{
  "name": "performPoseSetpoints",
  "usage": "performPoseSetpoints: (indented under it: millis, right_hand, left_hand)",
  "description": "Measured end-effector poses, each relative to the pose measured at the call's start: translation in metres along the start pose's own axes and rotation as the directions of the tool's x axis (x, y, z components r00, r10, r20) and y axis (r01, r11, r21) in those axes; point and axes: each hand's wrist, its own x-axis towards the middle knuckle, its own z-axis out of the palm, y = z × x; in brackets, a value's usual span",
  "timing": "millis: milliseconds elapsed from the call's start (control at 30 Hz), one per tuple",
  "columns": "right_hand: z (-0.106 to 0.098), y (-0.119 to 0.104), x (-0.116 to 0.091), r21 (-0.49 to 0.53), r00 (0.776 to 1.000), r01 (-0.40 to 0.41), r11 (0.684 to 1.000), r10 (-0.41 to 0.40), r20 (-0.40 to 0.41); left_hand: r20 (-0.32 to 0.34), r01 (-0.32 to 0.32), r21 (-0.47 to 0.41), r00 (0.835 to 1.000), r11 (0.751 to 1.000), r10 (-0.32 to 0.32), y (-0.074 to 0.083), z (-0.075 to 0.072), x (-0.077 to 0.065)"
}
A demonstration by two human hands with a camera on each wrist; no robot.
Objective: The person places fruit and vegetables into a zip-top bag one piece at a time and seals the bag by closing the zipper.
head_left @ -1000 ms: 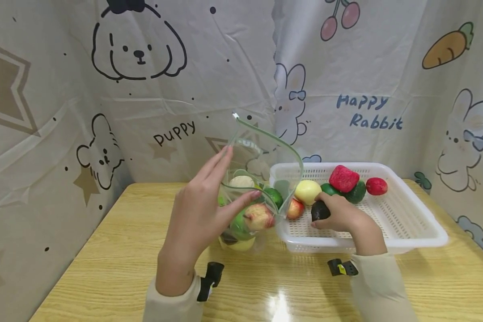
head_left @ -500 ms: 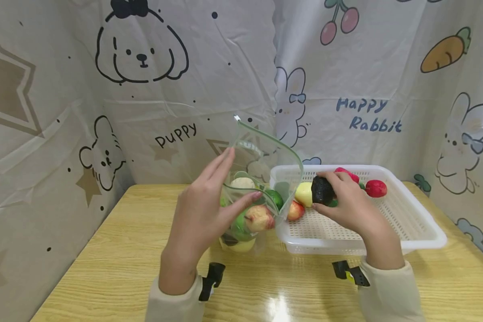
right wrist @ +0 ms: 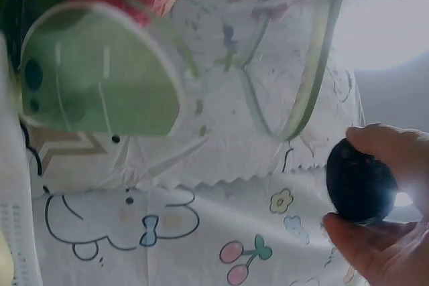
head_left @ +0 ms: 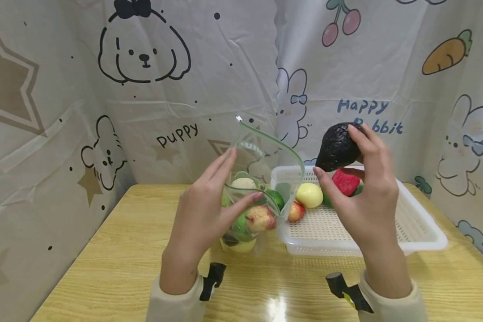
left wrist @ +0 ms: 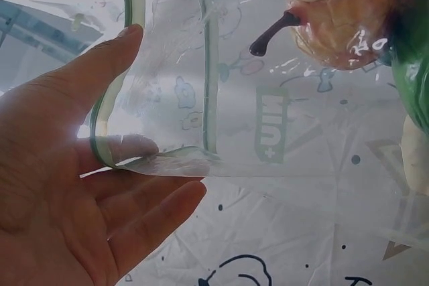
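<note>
A clear zip bag (head_left: 274, 140) with a green-edged mouth stands on the table, packed with play fruit, among them a red-and-yellow fruit (head_left: 260, 218) with a brown stem. My left hand (head_left: 203, 212) holds the bag by its left side, thumb at the front rim and fingers along the edge, and the mouth gapes wide. In the left wrist view, part of a finger shows through the plastic (left wrist: 271, 128). Up to the right of the bag, my right hand (head_left: 372, 197) grips a black, wrinkled avocado (head_left: 339, 146) between thumb and fingers, above the basket.
Right of the bag sits a white plastic basket (head_left: 424, 223). Inside it lie a yellow fruit (head_left: 309, 195), a small red-and-yellow fruit (head_left: 296, 212), a red lumpy fruit (head_left: 344, 182) and green ones partly hidden by my right hand. A printed curtain (head_left: 209, 67) hangs behind the table.
My right hand has lifted the avocado out of the basket, upward and toward me, turning it upright. The left hand and the bag have stayed about where they were.
</note>
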Motion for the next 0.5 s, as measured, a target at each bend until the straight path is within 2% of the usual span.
performPoseSetpoints:
  millis: [100,200,500]
  right_hand:
    - [0.003,-0.011,-0.001,0.09,0.996,0.061,0.994,-0.055,-0.069]
    - [0.008,-0.017,-0.002,0.146,0.99,0.116,0.983,-0.102,-0.101]
    - [0.023,-0.026,-0.009,0.231,0.981,0.183,0.956,-0.162,-0.104]
  left_hand:
    - [-0.002,-0.001,0.0,1.0,1.0,0.001,0.0,0.0,0.0]
    - [-0.004,-0.003,0.0,1.0,1.0,0.003,0.0,0.0,0.0]
    - [-0.013,-0.015,0.006,1.0,1.0,0.015,-0.002,0.0,0.0]
